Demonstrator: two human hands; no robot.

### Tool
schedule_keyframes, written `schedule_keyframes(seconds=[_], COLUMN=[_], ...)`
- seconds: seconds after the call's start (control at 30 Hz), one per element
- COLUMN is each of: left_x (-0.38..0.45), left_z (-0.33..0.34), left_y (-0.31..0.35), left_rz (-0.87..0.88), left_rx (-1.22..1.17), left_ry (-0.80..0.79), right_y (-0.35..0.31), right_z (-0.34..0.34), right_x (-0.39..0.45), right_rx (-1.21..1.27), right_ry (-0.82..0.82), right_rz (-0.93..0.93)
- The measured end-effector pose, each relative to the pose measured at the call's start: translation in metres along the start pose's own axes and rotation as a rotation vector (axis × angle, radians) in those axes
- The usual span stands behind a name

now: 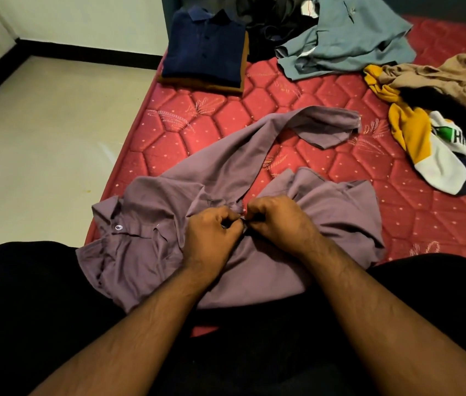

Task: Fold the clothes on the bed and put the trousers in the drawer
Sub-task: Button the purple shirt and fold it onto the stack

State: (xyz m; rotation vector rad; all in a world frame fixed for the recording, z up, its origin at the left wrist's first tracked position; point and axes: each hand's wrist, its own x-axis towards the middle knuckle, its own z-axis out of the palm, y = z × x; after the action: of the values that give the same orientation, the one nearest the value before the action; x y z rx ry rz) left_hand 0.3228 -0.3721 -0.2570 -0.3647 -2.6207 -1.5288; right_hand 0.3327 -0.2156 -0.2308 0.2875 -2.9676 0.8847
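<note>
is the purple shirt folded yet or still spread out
Not folded. The purple shirt lies rumpled on the mattress, one sleeve flung outward, while the left hand and right hand pinch its front.

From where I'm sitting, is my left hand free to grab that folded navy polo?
Probably not yet. The left hand pinches the purple shirt together with the right hand, and the navy polo lies far up the bed; nothing blocks the path.

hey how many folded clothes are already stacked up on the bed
2: a navy polo shirt lies folded on top of a brown garment near the far left edge of the mattress. Only the brown one's edge shows, so more could be hidden between or beneath them.
</note>
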Motion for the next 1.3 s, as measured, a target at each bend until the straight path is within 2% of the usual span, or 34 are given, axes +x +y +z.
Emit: schedule_keyframes(seconds=[0.1,0.2,0.3,0.37,0.47,0.57,0.63,0.73,0.8,0.83,0.9,0.97,1.03,1.13,1.3], left_x=[0.002,0.008,0.017,0.018,0.012,0.017,0.027,0.040,0.041,0.041,0.035,0.030,0.027,0.026,0.025], left_z=[0.004,-0.004,-0.030,-0.042,-0.045,-0.037,-0.023,0.002,0.014,0.018,0.017,0.015,0.011,0.005,0.000], left_y=[0.001,-0.002,-0.005,0.000,0.010,0.023,0.032,0.042,0.035,0.027,0.009,-0.004,-0.007,-0.004,-0.006], left_rz=[0.006,-0.008,-0.042,-0.048,-0.064,-0.041,0.068,0.139,0.070,0.025,-0.048,-0.156,-0.336,-0.538,-0.567], left_rx=[0.125,0.227,0.307,0.420,0.625,0.762,0.819,0.694,0.621,0.577,0.381,0.077,-0.231,-0.545,-0.671], left_ry=[0.018,-0.135,-0.299,-0.375,-0.450,-0.409,-0.321,-0.374,-0.444,-0.421,-0.262,-0.078,0.004,-0.030,-0.093], right_y=[-0.002,0.001,0.014,0.024,0.020,0.012,0.012,0.011,0.008,0.007,0.007,0.009,0.009,0.007,0.005], right_z=[0.002,-0.005,-0.018,-0.023,-0.021,-0.016,-0.014,-0.012,-0.013,-0.014,-0.016,-0.019,-0.021,-0.020,-0.019], right_x=[0.000,-0.005,-0.010,-0.011,-0.008,-0.007,-0.005,-0.004,-0.006,-0.007,-0.011,-0.011,-0.006,0.002,0.005], right_rx=[0.013,0.013,-0.018,-0.031,-0.106,-0.154,-0.154,-0.208,-0.267,-0.304,-0.359,-0.362,-0.304,-0.206,-0.183], right_ry=[-0.039,-0.114,-0.234,-0.235,-0.302,-0.422,-0.470,-0.491,-0.459,-0.431,-0.344,-0.220,-0.101,-0.029,0.041], right_rz=[0.048,0.124,0.321,0.409,0.412,0.372,0.376,0.368,0.353,0.338,0.317,0.284,0.210,0.080,-0.039])
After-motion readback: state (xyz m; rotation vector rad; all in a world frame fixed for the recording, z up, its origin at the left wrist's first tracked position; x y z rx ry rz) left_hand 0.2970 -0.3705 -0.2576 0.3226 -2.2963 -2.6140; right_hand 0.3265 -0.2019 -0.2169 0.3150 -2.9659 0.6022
